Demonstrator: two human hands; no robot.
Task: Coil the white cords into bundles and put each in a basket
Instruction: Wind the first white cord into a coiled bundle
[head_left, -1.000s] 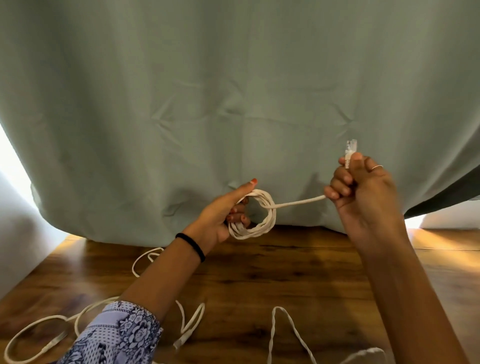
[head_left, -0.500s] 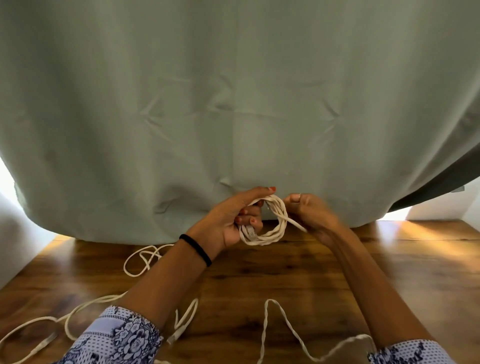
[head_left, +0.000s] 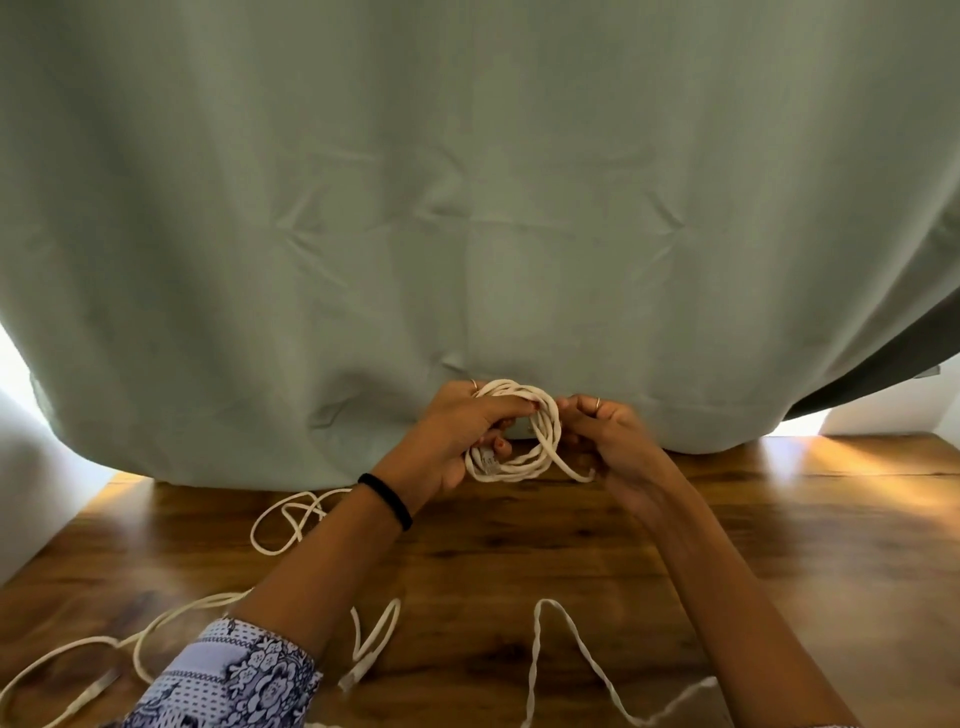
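A white cord wound into a small coil (head_left: 524, 441) hangs in the air in front of the green curtain. My left hand (head_left: 457, 436) grips the coil's left side, fingers curled through the loops, with a plug end showing by the fingertips. My right hand (head_left: 608, 436) holds the coil's right side and pinches the loose tail of the cord. More white cords lie loose on the wooden floor: one tangle (head_left: 296, 514) by my left wrist, a long one (head_left: 171, 618) at the lower left, another (head_left: 566, 654) at the lower middle. No basket is in view.
A pale green curtain (head_left: 467, 208) hangs across the whole back, reaching the wooden floor (head_left: 779, 545). White walls (head_left: 31, 483) stand at the far left and right. A plug-ended cord loop (head_left: 371, 649) lies beside my left forearm.
My right hand, which held the plug end up and out to the right, has come in to the coil and wrapped the tail round it. The left hand kept its grip.
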